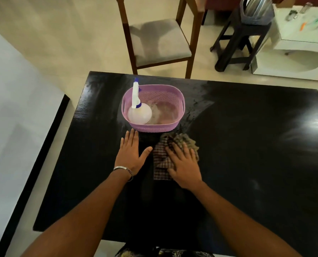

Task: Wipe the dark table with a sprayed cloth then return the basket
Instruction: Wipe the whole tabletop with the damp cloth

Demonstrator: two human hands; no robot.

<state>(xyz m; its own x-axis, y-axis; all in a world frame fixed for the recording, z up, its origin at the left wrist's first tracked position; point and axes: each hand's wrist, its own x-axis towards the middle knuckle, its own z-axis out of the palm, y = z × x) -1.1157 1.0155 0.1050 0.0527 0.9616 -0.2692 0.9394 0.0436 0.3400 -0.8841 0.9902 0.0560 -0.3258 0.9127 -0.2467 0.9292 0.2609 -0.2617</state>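
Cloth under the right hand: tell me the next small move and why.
Probably sweep the cloth toward the table's right side. The right hand lies flat on it, the left hand rests bare on the table, and the basket blocks the way ahead. Streaks show near the basket; the right side looks unwiped.

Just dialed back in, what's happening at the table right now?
A person is wiping the dark table by hand. The right hand presses flat on a checked cloth just in front of the purple basket. The left hand rests open on the bare tabletop beside it. The spray bottle stands inside the basket. Smeared streaks show on the tabletop to the right of the basket, and the basket sits on the table.
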